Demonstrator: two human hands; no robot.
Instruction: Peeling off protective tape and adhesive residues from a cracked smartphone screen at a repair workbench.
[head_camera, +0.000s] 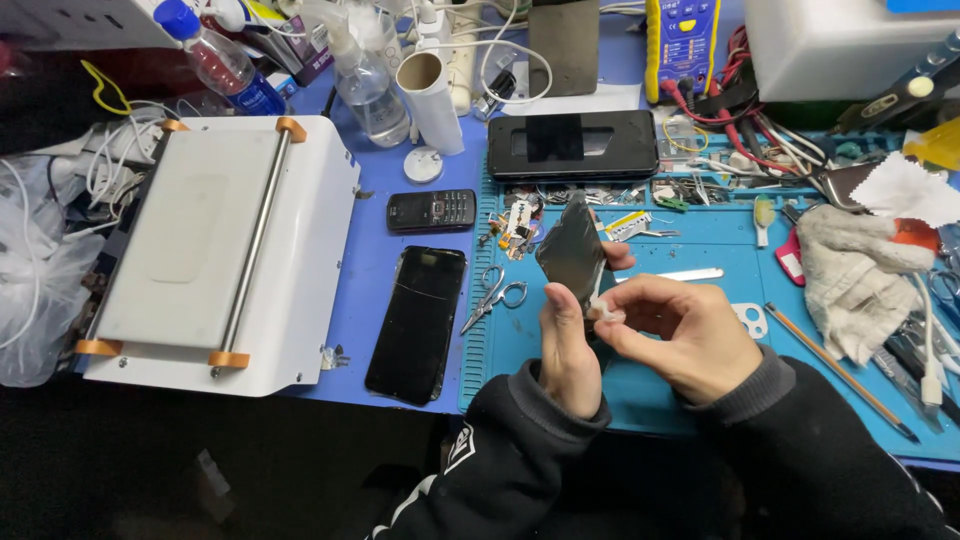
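left hand (570, 345): I see it closed on the lower edge of a dark phone part (573, 252), holding it up on its end, tilted, above the blue mat (700, 400)
right hand (680, 335): its thumb and finger are pinched together on a small white bit (606, 313), right at the edge of the phone part
hands: close together, almost touching, both busy with the same part
phone part: up in the air in front of me, not lying on the surface; its dark face looks shiny and thin
step: I think I am cleaning or peeling something off the edge of the part; I cannot tell if the white bit is a wipe or a strip of tape
next move: I judge it needs a soft, slow pull or rub along the edge, with the left hand keeping the part steady so it does not bend or slip
near me: a black phone (418, 322) lies flat left of the mat, small scissors (492, 296) lie beside it, and a small key phone (431, 211) lies above
left side: a white machine (215, 250) with a metal bar
right side: a grey glove (860, 275) on the mat
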